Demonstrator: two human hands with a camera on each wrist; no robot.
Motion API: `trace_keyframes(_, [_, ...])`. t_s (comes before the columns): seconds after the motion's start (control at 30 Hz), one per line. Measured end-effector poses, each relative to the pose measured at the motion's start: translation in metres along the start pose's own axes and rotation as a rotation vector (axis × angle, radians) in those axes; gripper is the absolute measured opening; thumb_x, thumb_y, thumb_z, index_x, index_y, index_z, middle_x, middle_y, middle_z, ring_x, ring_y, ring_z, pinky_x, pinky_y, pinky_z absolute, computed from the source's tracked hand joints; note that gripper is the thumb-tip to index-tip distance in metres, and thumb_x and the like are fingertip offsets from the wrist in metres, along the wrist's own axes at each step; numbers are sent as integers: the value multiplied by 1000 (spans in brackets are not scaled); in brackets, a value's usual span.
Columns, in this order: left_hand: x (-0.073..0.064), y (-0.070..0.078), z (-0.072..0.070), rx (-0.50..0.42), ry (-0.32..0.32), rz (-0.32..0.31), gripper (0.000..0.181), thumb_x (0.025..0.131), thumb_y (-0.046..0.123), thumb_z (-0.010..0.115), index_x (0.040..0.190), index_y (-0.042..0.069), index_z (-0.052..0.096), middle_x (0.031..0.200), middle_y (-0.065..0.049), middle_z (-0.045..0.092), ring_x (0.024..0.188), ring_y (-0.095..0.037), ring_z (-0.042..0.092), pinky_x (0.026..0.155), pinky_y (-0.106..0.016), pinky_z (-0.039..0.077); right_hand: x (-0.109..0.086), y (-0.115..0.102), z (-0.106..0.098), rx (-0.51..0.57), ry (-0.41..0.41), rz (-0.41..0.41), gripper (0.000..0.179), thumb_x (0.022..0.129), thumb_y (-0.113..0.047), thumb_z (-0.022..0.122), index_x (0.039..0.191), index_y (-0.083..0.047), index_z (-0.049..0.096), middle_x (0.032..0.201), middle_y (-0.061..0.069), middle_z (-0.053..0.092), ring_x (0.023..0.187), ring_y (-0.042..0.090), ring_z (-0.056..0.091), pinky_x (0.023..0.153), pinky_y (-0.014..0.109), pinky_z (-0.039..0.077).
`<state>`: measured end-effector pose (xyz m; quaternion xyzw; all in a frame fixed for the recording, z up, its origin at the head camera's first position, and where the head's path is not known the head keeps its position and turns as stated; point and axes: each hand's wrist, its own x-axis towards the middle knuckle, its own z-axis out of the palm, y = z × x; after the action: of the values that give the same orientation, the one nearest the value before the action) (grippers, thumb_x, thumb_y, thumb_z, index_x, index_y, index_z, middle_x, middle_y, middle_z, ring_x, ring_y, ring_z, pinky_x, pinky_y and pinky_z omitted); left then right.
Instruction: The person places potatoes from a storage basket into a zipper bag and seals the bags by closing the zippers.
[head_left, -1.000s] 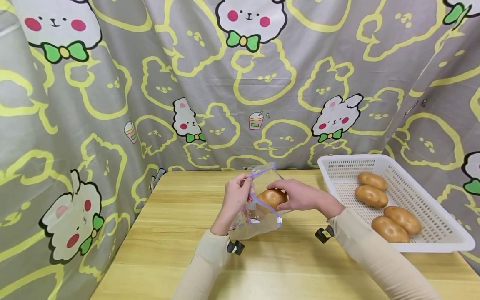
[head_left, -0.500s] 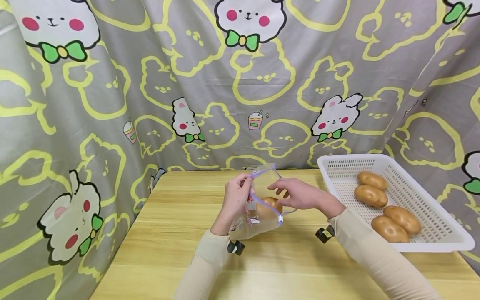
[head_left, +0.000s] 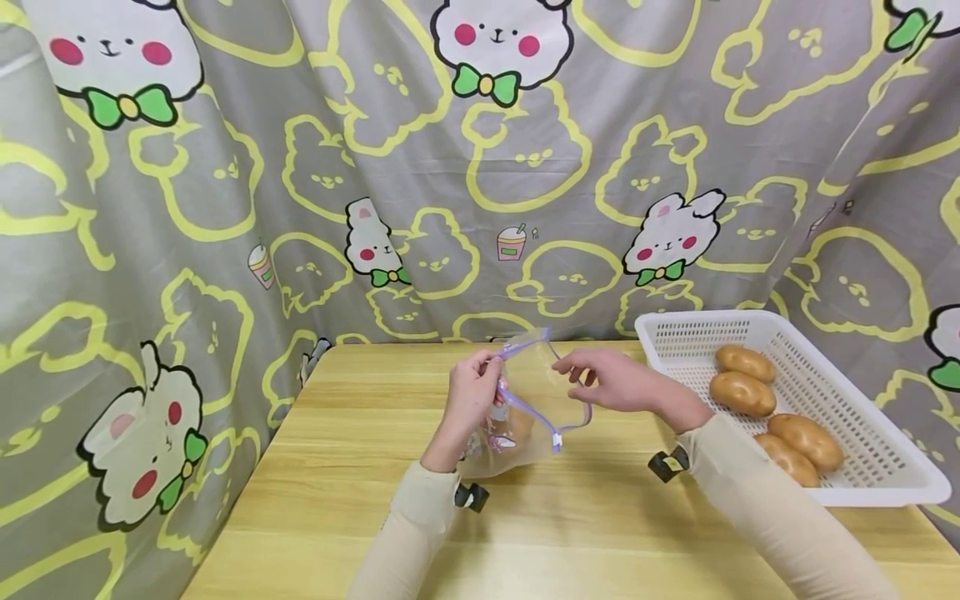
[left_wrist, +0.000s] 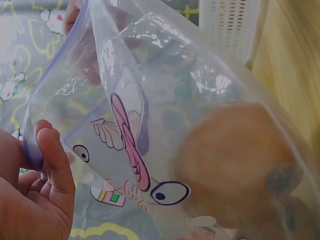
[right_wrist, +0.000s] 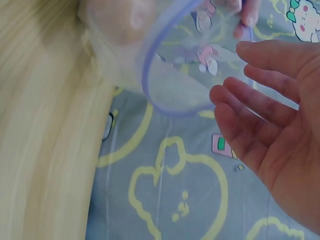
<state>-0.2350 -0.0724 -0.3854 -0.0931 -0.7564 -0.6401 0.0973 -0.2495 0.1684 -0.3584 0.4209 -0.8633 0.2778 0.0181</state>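
My left hand (head_left: 474, 392) pinches the purple-edged rim of a clear zip bag (head_left: 536, 450) printed with pink and white cartoon figures. Inside the bag, low down, lies a brown potato (left_wrist: 235, 162), seen through the plastic in the left wrist view. The bag's mouth gapes toward the right, with a white slider (head_left: 557, 441) at its near corner. My right hand (head_left: 611, 379) is at the far right side of that mouth, fingers loosely bent and nothing in them. In the right wrist view its fingertips (right_wrist: 217, 95) are right by the purple rim.
A white perforated plastic basket (head_left: 892, 450) stands at the right of the wooden table (head_left: 337, 517), holding several potatoes (head_left: 742, 393). A grey curtain (head_left: 442, 175) with cartoon animals hangs behind the table and along both sides.
My right hand has let go of the potato and drawn back up and to the right. The potato has dropped deeper into the bag. My left hand keeps its hold on the rim.
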Motion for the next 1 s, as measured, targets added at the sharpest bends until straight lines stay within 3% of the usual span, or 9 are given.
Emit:
trace_keyframes(0.37, [1,-4,-1,3,3,-11,19,96,8,51,99,-2,66,56,-4,55,40,-9,48,37,-19,46,-35,30,-43,-87,129,83,32,81,0,71,112,-1,64,99,3,65,85,20,61,70,33,55])
trace_keyframes(0.6, [1,-4,-4,7,-10,-17,21,97,9,50,103,-3,66,57,-5,54,40,-10,48,37,-21,45,-67,65,-69,-107,125,234,36,82,-5,73,116,-1,62,106,10,64,89,20,59,71,36,55])
trace_keyframes(0.83, [2,-4,-5,-10,-20,-38,21,98,10,50,105,-2,66,58,-5,54,41,-10,49,38,-20,46,-97,102,-78,-140,142,285,34,79,-8,76,109,1,64,106,13,64,87,28,61,71,37,54])
trace_keyframes(1.0, [2,-6,-4,6,-16,-21,20,97,9,50,103,0,66,57,-3,53,40,-9,48,38,-19,46,-113,122,-78,-173,125,330,38,75,-8,79,109,3,65,107,17,65,85,26,61,73,37,53])
